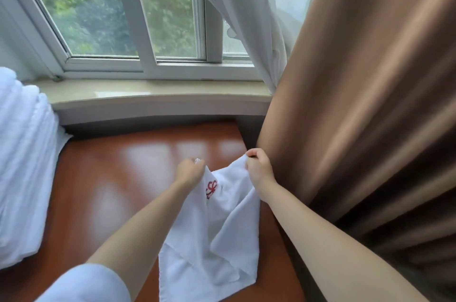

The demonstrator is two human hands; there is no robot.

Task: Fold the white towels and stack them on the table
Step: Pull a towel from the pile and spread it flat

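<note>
A small white towel [217,240] with a red embroidered mark hangs above the reddish-brown table [118,178], held up by its top edge. My left hand [190,171] pinches the towel's upper left corner. My right hand [257,166] grips the upper right corner, close to the brown curtain. The cloth sags between the two hands and its lower end drapes toward me. A pile of white towels [22,166] lies at the table's left edge.
A heavy brown curtain [357,104] hangs along the table's right side, with a sheer white curtain [246,18] behind it. A stone windowsill [153,97] and a window [111,10] run along the far edge of the table.
</note>
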